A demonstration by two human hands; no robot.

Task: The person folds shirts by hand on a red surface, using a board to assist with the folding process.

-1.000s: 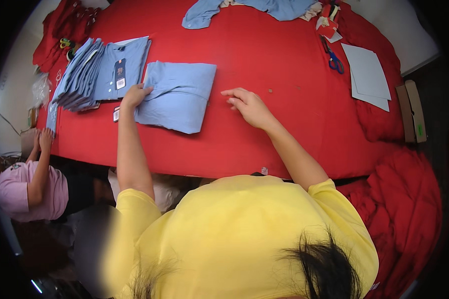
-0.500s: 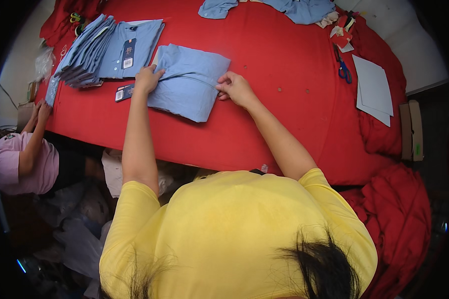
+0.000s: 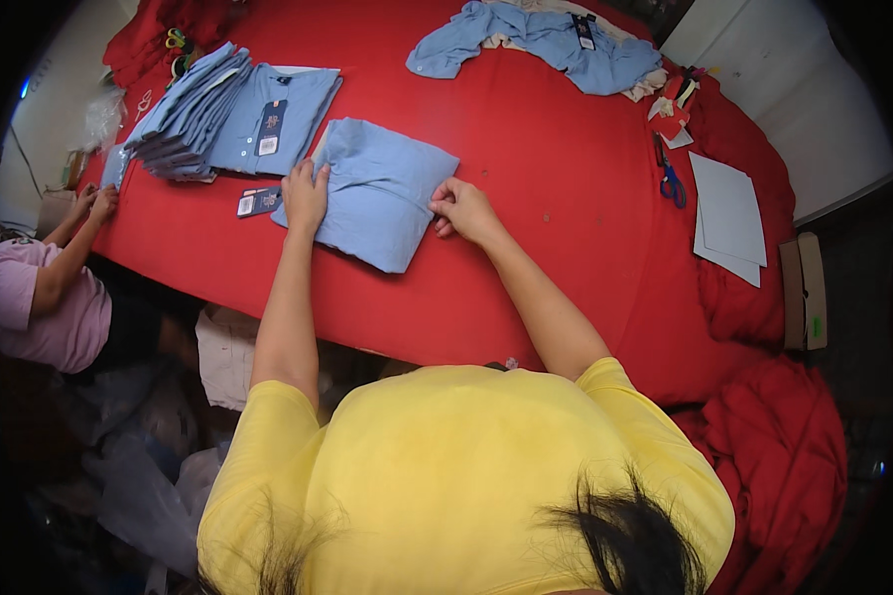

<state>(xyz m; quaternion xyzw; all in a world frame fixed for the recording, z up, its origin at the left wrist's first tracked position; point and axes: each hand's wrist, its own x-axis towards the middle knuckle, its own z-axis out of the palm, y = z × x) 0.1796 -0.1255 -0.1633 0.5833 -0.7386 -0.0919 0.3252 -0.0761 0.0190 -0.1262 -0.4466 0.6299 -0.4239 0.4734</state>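
Note:
A light blue folded shirt (image 3: 382, 188) lies back side up on the red-covered table. My left hand (image 3: 306, 198) rests on its left edge with fingers stretched out and thumb apart. At the shirt's right edge, the fingertips of my right hand (image 3: 462, 210) are pinched together on the fabric. A dark hang tag (image 3: 259, 202) sticks out on the left beside my left hand. Just behind, another folded blue shirt (image 3: 243, 149) lies front up, with a dark tag (image 3: 271, 126) on its chest. It adjoins a leaning stack of folded blue shirts (image 3: 184, 119).
Loose blue shirts (image 3: 536, 45) lie at the far edge. Blue-handled scissors (image 3: 671, 183) and white card sheets (image 3: 729, 223) are on the right, near bunched red cloth (image 3: 774, 466). A cardboard box (image 3: 804, 293) stands beyond. At the left, another person in pink (image 3: 55, 302) works at the table.
My left hand has shifted from the shirt's upper left edge down along that side. My right hand stays at the right edge. The whole view has tilted slightly, showing more of the far shirts.

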